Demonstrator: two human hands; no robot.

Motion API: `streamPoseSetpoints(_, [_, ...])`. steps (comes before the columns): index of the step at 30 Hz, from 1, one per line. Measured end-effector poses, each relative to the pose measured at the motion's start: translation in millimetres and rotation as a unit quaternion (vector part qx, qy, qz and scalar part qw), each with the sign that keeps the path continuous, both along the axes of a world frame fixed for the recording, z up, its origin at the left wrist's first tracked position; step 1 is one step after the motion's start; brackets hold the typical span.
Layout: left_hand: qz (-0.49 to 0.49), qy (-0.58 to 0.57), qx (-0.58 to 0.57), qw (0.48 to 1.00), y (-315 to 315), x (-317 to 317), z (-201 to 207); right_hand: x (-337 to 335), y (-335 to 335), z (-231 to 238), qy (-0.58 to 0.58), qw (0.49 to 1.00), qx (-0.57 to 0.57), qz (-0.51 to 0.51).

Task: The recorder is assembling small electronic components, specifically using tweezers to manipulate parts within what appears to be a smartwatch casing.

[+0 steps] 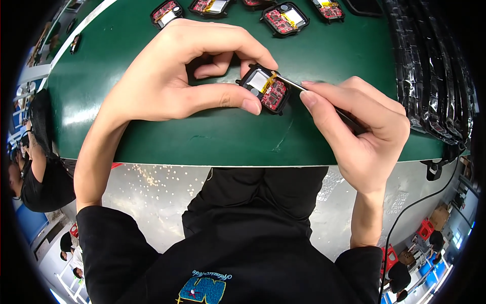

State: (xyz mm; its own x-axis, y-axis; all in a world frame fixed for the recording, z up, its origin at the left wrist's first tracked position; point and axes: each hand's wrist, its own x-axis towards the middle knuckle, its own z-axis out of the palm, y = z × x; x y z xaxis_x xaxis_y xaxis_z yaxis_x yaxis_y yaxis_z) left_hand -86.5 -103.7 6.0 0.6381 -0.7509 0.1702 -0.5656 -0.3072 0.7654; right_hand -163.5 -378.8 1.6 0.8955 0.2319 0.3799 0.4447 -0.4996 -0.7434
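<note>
Between the thumb and fingers of my left hand (187,76) is a small black device housing (277,105), tilted above the green table. Inside it I see a red circuit board, a silver battery cell and a strip of yellow tape. My right hand (362,121) pinches a pair of thin metal tweezers (289,81). Their tip meets the yellow tape near the housing's upper edge; whether it grips the tape is too small to tell.
Several similar open housings (285,19) lie along the far side of the green table (228,139). Stacked black glossy plastic trays (430,71) stand at the right, with a black cable (420,205) hanging below. Another person (45,177) sits at the far left.
</note>
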Motion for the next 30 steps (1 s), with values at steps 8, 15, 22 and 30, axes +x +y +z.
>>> streamPoseSetpoints(8, [-0.025,0.004,0.018,1.0,2.2,3.5,0.6,-0.1,-2.8,2.2,0.096,0.994,0.042,0.011])
streamPoseSetpoints(15, [-0.035,-0.005,0.021,0.999,1.5,5.7,-1.1,2.0,-3.5,1.7,0.084,0.996,0.03,0.014])
streamPoseSetpoints(22, [-0.033,-0.003,0.016,0.999,-1.9,3.9,1.9,2.9,-2.1,0.8,0.069,0.997,0.017,0.021])
streamPoseSetpoints(30, [-0.055,-0.067,-0.012,0.996,-2.8,3.8,-2.1,1.4,-1.3,0.6,0.058,0.998,0.006,0.018])
